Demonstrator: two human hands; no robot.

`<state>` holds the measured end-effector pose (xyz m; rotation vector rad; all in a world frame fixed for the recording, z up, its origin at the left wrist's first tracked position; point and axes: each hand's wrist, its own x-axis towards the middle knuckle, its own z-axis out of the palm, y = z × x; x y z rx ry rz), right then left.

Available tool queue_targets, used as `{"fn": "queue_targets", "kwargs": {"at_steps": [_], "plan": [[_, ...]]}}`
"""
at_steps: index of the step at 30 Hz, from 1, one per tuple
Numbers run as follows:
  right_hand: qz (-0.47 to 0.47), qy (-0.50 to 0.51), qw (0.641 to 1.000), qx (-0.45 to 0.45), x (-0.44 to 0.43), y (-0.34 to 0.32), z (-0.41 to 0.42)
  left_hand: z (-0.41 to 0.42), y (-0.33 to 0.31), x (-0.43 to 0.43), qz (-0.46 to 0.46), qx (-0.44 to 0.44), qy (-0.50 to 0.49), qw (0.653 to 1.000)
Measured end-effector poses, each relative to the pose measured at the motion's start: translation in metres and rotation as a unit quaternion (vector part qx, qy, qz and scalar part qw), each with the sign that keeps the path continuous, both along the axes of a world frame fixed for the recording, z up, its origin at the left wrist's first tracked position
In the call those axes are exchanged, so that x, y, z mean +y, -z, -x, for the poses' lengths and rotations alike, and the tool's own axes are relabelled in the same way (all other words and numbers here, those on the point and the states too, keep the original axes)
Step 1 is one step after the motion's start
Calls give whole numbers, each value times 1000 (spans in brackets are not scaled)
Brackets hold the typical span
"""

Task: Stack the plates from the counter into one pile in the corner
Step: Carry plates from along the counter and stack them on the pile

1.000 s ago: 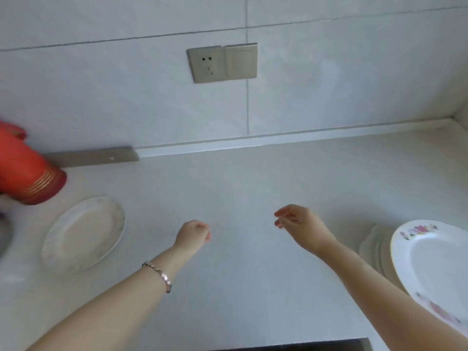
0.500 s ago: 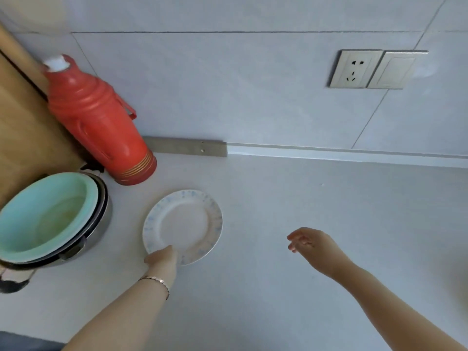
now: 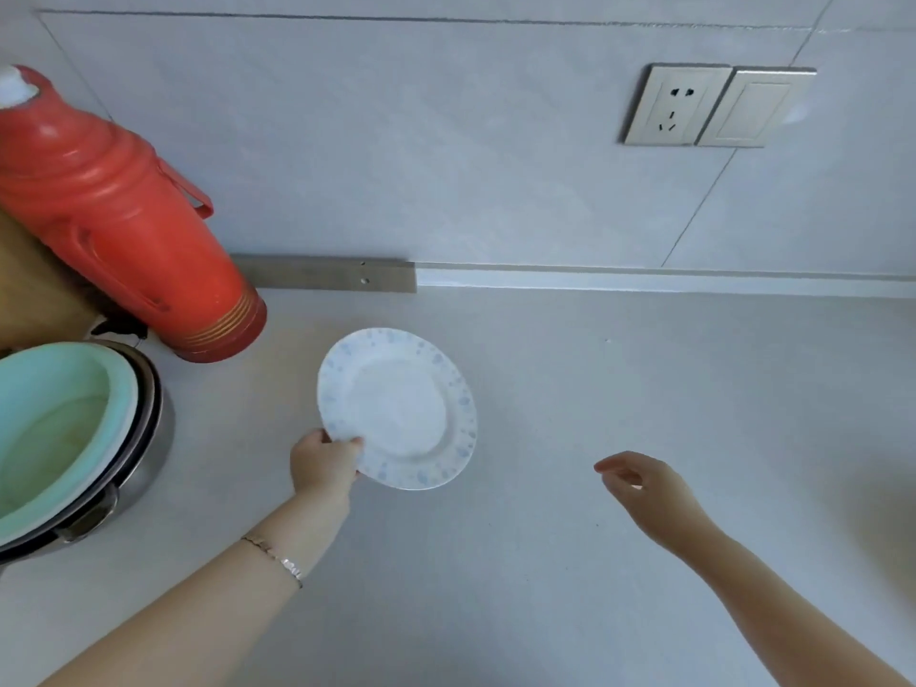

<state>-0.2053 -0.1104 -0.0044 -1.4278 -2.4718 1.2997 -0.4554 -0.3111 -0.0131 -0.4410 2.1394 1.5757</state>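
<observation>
my left hand (image 3: 324,463) pinches only the near rim of the blue-speckled plate (image 3: 396,409); so thin a hold could let it tip and slip. my right hand (image 3: 644,488) hangs loosely open, empty.

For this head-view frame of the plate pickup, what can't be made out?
- The corner pile: out of frame, so its state is unknown.
- Left hand grip on the blue-speckled plate: the fingers under the rim are hidden by the plate.
- Whether the plate is lifted clear of the counter: one view cannot settle it.
- Green basin and red thermos: cut off by the left edge.
</observation>
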Motion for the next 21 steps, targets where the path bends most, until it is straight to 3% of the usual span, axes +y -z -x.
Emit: {"fn": "queue_targets", "kwargs": {"at_steps": [3,6,9,15,21], "plan": [[62,130,986,81,13,-5,-18,-19,-25,32,-29,33,150,988],[192,276,917,213,29,-24,-49,-53,-50,71,-83,0,272,959],[221,316,884,265,45,-44,-100,-97,-68,109,-116,-41,374,919],[44,394,892,219,59,-56,-222,-207,-84,181,-131,-72,513,845],[-43,513,837,183,69,-41,-373,-346,-81,255,-122,-85,621,770]]}}
